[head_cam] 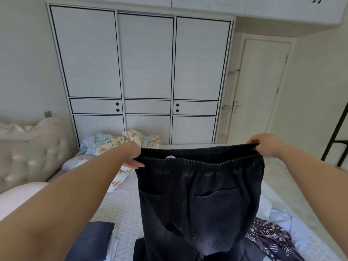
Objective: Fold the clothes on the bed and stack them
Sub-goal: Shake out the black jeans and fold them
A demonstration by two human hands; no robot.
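Black denim trousers (199,200) hang mid-frame above the bed (124,206); we pinch the elastic waistband at each end, left hand (134,157) and right hand (264,146) both clamped on it. Lower left lies a folded navy garment (92,240); lower right, a patterned cloth (271,240). A floral quilt (120,142) sits beyond, before the white wardrobe (146,72).

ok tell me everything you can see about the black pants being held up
The black pants look like faded, washed denim with a ribbed elastic waistband stretched wide. Two patch pockets and a centre seam face the camera, and a small white label shows inside the waist. They hang upright in the air above the bed, their lower end running out of view below. The left hand and right hand each keep a grip on one end of the waistband.
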